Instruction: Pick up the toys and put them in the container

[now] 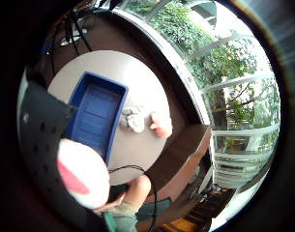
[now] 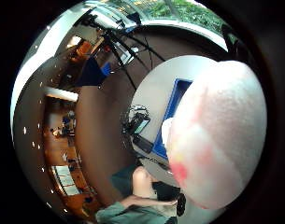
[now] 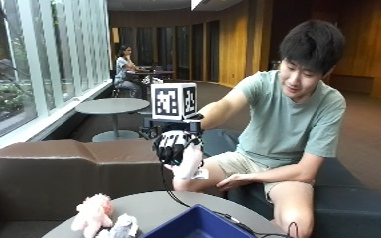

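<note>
My gloved right hand (image 3: 174,146) is raised well above the round table (image 3: 158,206), fingers curled round a white plush toy with pink marks (image 3: 190,162). That toy fills much of the thumb side palm view (image 2: 217,135) and shows beside the glove in the little finger side palm view (image 1: 81,174). The blue container (image 3: 200,225) sits on the table below the hand; its inside (image 1: 96,113) holds nothing I can see. A pink plush toy (image 3: 93,213) and a grey-white plush toy (image 3: 124,227) lie on the table beside the container, also seen from above as the pink toy (image 1: 160,124) and the grey-white toy (image 1: 132,119).
A brown bench (image 3: 58,168) runs behind the table, along the windows. A black cable (image 3: 177,198) hangs from the hand down to the tabletop. The person's bare hand (image 3: 233,181) rests on a knee. A second round table (image 3: 112,105) stands farther back.
</note>
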The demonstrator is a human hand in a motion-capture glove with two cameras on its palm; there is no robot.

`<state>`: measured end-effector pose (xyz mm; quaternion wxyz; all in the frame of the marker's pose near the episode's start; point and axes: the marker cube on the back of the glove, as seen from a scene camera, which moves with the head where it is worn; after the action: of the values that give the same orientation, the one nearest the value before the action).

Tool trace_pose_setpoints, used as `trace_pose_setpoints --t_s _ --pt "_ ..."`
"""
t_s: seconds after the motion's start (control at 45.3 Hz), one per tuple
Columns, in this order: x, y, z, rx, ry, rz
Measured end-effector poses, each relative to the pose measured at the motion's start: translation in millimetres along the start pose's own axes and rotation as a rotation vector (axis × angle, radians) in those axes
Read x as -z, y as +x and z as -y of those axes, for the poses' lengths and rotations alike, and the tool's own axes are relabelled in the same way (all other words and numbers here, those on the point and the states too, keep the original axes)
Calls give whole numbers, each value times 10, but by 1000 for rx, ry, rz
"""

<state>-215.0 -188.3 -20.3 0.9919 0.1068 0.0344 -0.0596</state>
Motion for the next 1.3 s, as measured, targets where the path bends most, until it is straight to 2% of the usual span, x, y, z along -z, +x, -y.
trace_pose_setpoints --t_s 0.265,0.662,0.927,1.103,1.302 --pt "-548 -111 186 -41 -73 81" --pt "-1107 -197 223 -46 -153 -55" --pt "-1099 -167 166 -42 -162 -49" --pt "-1038 -93 119 -62 -289 -65" --pt "-812 54 69 -58 -230 -51"
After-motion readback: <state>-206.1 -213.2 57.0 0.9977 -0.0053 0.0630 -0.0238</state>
